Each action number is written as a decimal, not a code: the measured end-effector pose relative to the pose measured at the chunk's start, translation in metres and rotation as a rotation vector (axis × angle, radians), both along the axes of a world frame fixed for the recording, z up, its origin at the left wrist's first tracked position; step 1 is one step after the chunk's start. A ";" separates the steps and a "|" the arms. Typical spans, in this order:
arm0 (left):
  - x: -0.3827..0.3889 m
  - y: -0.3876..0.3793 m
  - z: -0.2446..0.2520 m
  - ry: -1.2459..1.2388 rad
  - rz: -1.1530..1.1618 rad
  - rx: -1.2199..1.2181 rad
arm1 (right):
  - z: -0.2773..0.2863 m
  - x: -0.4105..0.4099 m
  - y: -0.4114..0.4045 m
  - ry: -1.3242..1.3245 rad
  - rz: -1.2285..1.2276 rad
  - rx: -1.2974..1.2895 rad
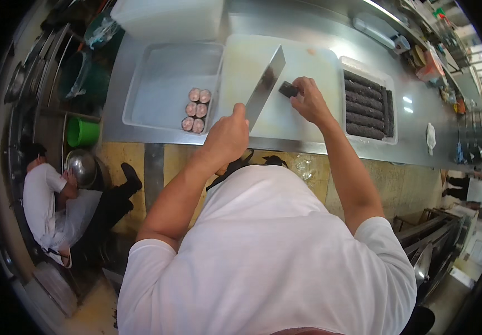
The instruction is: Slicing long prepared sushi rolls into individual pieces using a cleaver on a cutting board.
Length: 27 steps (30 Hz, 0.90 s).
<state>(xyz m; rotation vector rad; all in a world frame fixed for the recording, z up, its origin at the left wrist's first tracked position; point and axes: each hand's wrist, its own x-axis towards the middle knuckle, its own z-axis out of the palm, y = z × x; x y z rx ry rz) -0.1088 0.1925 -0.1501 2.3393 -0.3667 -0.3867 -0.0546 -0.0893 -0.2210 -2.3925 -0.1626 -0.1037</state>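
Observation:
My left hand (227, 137) grips the handle of a broad-bladed kitchen knife (265, 86), its blade angled up and to the right over a white cutting board (257, 52). In my right hand (310, 101), thumb and fingers pinch the right end of a short piece of dark seaweed-wrapped roll (287, 89), just right of the blade. To the left, a shallow translucent tray (157, 83) holds several cut roll pieces (196, 109) with pink faces showing, in two columns. Whole dark rolls (364, 104) lie side by side in a white tray (393, 83) to the right.
A large white container (167, 19) stands behind the left tray on the stainless-steel counter (412, 125). A crumpled white cloth (430, 138) lies at right. At far left, a person (48, 201) crouches beside a metal bowl (81, 167) and a green bucket (82, 131).

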 end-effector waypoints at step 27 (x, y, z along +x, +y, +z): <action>0.040 -0.069 0.027 0.082 -0.286 0.366 | -0.013 -0.004 -0.001 -0.021 -0.109 0.157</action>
